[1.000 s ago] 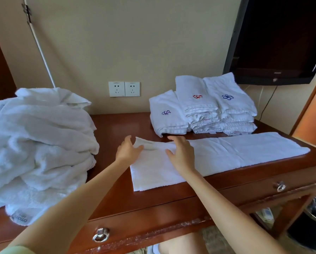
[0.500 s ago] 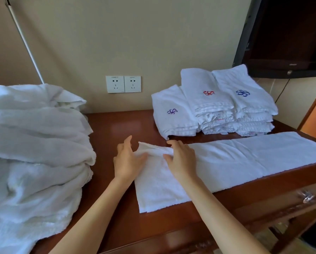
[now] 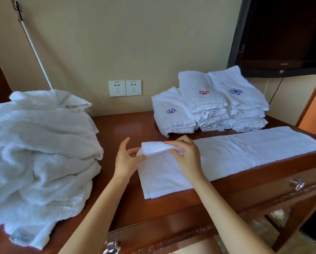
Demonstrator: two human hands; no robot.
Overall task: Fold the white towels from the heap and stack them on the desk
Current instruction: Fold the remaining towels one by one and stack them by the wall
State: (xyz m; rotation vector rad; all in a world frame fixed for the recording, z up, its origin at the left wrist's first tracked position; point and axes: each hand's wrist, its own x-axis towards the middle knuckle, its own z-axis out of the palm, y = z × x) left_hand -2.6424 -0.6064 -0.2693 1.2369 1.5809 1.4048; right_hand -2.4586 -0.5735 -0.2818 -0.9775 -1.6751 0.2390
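Along the front of the reddish-brown wooden desk point(image 3: 129, 125) lies a long folded white terry towel point(image 3: 236, 151). The right hand point(image 3: 187, 157) pinches its lifted left end; the left hand point(image 3: 127, 161) touches it, thumb spread. A crumpled white towel heap point(image 3: 40, 143) covers the desk's left, and stacks of folded embroidered white towels point(image 3: 208, 103) sit at its back.

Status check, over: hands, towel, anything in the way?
Right hand pinches towel's far left corner, raised off desk. Left hand open at its left edge. Rest of towel flat. Nothing on it; stacks behind, heap left.
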